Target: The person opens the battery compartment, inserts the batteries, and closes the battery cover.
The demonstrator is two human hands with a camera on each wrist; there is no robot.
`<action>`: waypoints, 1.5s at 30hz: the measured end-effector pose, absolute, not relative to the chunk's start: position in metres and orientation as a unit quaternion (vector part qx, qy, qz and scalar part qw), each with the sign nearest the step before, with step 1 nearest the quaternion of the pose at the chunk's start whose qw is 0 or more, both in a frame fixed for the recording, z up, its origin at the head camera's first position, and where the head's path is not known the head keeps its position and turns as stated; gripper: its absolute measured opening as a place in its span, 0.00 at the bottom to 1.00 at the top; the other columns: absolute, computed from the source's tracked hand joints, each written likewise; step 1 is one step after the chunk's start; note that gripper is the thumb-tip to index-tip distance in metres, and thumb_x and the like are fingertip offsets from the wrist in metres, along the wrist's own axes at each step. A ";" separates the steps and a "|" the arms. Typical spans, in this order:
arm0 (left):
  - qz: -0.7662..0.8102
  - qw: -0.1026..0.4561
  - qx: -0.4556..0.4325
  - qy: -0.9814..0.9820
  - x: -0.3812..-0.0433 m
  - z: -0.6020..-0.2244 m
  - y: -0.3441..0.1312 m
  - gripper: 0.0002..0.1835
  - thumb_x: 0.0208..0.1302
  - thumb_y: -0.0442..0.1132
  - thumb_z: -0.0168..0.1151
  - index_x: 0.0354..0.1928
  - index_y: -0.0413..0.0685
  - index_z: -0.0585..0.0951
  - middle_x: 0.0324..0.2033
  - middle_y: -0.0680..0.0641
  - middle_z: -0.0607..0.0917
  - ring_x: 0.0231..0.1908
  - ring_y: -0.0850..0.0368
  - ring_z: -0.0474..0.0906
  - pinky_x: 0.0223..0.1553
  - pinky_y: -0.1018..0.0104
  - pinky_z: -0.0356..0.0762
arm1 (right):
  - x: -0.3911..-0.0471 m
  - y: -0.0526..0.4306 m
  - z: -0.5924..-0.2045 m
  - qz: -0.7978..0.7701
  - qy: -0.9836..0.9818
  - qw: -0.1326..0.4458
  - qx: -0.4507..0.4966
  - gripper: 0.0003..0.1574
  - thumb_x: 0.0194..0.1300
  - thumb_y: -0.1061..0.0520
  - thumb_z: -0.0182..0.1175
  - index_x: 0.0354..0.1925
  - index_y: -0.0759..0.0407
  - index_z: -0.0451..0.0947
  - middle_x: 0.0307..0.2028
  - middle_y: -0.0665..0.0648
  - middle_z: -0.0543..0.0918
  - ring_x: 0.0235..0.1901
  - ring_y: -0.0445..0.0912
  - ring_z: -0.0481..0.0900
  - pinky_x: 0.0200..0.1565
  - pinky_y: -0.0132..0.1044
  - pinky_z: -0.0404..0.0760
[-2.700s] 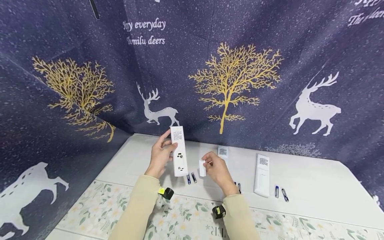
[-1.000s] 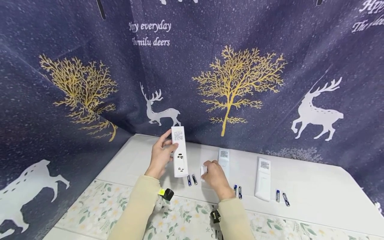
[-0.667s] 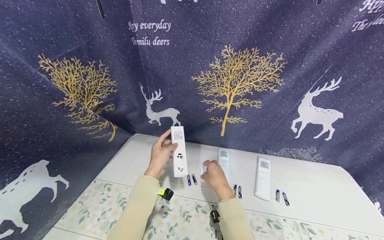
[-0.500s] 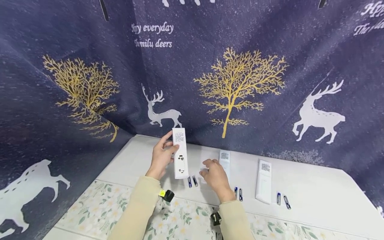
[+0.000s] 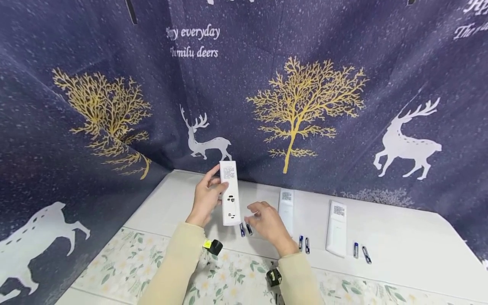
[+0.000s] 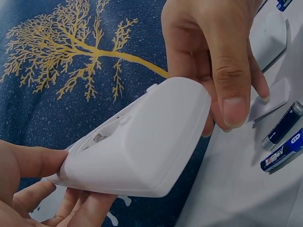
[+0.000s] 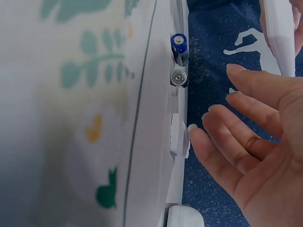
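My left hand (image 5: 205, 198) grips a white remote control (image 5: 230, 192) upright, its back towards me. Its battery compartment is uncovered, and a metal spring shows inside in the left wrist view. My right hand (image 5: 270, 222) hovers just right of the remote's lower end, fingers loosely bent around nothing. Under and beside its fingertips, two AAA batteries (image 5: 242, 229) lie on the table. The small white battery cover (image 6: 273, 100) lies near those batteries in the left wrist view; my right hand hides it in the head view.
Two more white remotes lie face down, one (image 5: 286, 208) behind my right hand and one (image 5: 337, 231) further right. A pair of batteries (image 5: 301, 243) lies by each, the other pair (image 5: 356, 250) at far right. A dark printed curtain (image 5: 236, 106) hangs behind the white table (image 5: 404, 237).
My right hand has lowered the battery cover to the table and let go of it. It has then moved left, towards the remote. My left hand keeps holding the remote in nearly the same place.
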State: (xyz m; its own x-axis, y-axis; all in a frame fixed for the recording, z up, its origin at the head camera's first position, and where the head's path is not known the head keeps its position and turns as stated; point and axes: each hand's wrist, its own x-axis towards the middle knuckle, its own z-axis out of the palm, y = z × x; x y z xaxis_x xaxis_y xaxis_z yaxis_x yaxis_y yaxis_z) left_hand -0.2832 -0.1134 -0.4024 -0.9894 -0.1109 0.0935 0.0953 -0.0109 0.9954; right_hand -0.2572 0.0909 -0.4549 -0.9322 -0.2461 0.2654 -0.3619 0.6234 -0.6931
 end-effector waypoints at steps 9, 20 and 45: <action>-0.719 0.069 0.008 -0.691 -0.286 -0.405 -0.112 0.36 0.74 0.30 0.65 0.80 0.61 0.70 0.56 0.40 0.82 0.40 0.56 0.83 0.32 0.67 0.81 | -0.257 0.090 -0.455 0.397 -0.898 0.057 0.178 0.21 0.64 0.62 0.75 0.55 0.65 0.85 0.47 0.60 0.86 0.48 0.57 0.85 0.52 0.54 0.85; -0.715 0.068 0.014 -0.696 -0.284 -0.404 -0.112 0.36 0.74 0.31 0.65 0.80 0.62 0.70 0.56 0.41 0.83 0.39 0.56 0.82 0.29 0.68 0.78 | -0.256 0.089 -0.456 0.397 -0.897 0.057 0.185 0.22 0.62 0.62 0.76 0.54 0.65 0.85 0.47 0.61 0.86 0.49 0.58 0.85 0.54 0.55 0.84; -0.719 0.076 0.011 -0.691 -0.284 -0.400 -0.111 0.36 0.73 0.30 0.65 0.79 0.63 0.71 0.55 0.41 0.84 0.39 0.54 0.83 0.32 0.63 0.82 | -0.259 0.088 -0.454 0.396 -0.897 0.054 0.189 0.21 0.61 0.62 0.77 0.53 0.62 0.86 0.45 0.57 0.86 0.46 0.54 0.83 0.51 0.52 0.84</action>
